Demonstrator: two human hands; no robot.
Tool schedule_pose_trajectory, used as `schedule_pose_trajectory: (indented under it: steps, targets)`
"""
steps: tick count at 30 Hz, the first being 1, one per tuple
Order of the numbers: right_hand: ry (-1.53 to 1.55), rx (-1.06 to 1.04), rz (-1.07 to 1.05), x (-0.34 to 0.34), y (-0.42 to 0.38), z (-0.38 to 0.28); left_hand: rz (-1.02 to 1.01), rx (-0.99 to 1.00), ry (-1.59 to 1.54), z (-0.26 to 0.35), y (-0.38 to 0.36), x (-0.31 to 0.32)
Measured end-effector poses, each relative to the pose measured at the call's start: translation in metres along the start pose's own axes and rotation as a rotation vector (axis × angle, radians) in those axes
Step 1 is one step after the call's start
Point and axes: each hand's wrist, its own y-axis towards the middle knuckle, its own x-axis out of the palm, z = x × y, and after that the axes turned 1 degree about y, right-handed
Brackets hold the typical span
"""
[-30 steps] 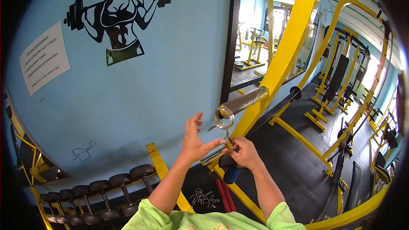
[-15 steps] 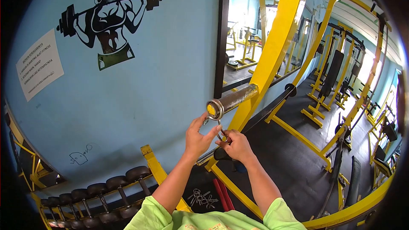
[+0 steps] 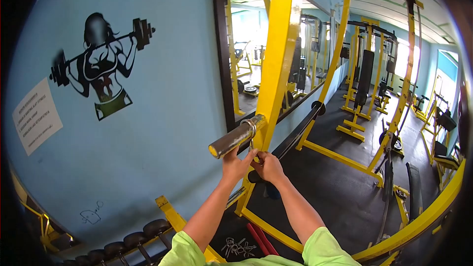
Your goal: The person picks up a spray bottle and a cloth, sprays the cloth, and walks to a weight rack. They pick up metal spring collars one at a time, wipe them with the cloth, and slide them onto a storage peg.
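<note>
A metal spring collar (image 3: pixel 252 126) is looped around the worn steel peg (image 3: pixel 229 140), close to where the peg joins the yellow post (image 3: pixel 276 59). Its handles hang below the peg, between my two hands. My left hand (image 3: pixel 237 166) pinches one side, its fingers partly hidden under the peg. From the right, my right hand (image 3: pixel 269 168) is closed on the other handle, the fingertips near those of the left. More spring collars (image 3: pixel 238 248) lie in a loose pile on the dark floor below.
Dumbbells (image 3: pixel 134 240) line a rack at lower left, beside a yellow bar (image 3: pixel 170 213). A mirror (image 3: pixel 246 49) hangs on the blue wall behind the post. Red bars (image 3: pixel 262 239) lie by the pile. Yellow gym machines (image 3: pixel 364 79) fill the right side.
The spring collar has slid along the peg from its outer end to near the post, with both hands moving along with it. The camera view has turned right.
</note>
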Motion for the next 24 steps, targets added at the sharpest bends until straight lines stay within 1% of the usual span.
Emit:
schedule_pose_trajectory:
  steps: [1, 3, 5, 9, 11, 12, 13, 14, 15, 16, 18, 19, 20, 21, 23, 24]
  targets:
    - [0.002, 0.003, 0.016, -0.001, 0.003, 0.006, -0.004, 0.037, 0.039, -0.002, 0.000, 0.005]
    - [-0.110, 0.008, -0.022, -0.002, 0.010, 0.024, -0.018, 0.082, 0.077, -0.013, -0.004, 0.016]
    - [-0.110, 0.023, -0.030, -0.005, 0.016, 0.035, -0.089, 0.054, 0.274, -0.028, -0.007, 0.027]
    - [-0.104, 0.052, -0.103, -0.021, 0.023, 0.037, -0.149, 0.113, 0.347, -0.022, -0.005, 0.031]
    - [-0.082, 0.053, -0.097, -0.021, 0.027, 0.046, -0.211, 0.115, 0.355, -0.017, -0.001, 0.036]
    - [-0.061, 0.053, -0.092, -0.020, 0.029, 0.050, -0.208, 0.111, 0.358, -0.009, 0.001, 0.036]
    - [-0.059, 0.051, -0.097, -0.021, 0.030, 0.051, -0.290, 0.044, 0.402, 0.004, 0.004, 0.033]
    - [-0.049, 0.019, -0.068, -0.021, 0.031, 0.053, -0.373, -0.023, 0.446, 0.011, 0.006, 0.032]
    - [-0.039, -0.010, -0.038, -0.021, 0.031, 0.054, -0.374, -0.028, 0.448, 0.009, 0.007, 0.032]
    - [-0.037, -0.007, -0.043, -0.017, 0.031, 0.058, -0.392, -0.001, 0.429, 0.005, 0.008, 0.033]
    - [-0.030, -0.065, 0.052, -0.015, 0.029, 0.061, -0.420, 0.024, 0.407, -0.004, 0.004, 0.037]
    - [-0.027, -0.051, 0.051, -0.016, 0.022, 0.058, -0.382, 0.034, 0.415, -0.009, -0.001, 0.038]
    - [0.020, 0.079, 0.096, -0.017, 0.013, 0.055, -0.348, 0.045, 0.423, -0.014, -0.007, 0.037]
    - [0.066, 0.212, 0.142, -0.018, 0.004, 0.051, -0.368, 0.042, 0.424, -0.020, -0.014, 0.034]
    - [0.031, 0.280, 0.185, -0.012, -0.023, 0.063, -0.370, 0.011, 0.225, -0.032, -0.030, 0.026]
    - [-0.006, 0.359, 0.186, -0.009, -0.041, 0.069, -0.398, -0.006, 0.160, -0.017, -0.039, 0.014]
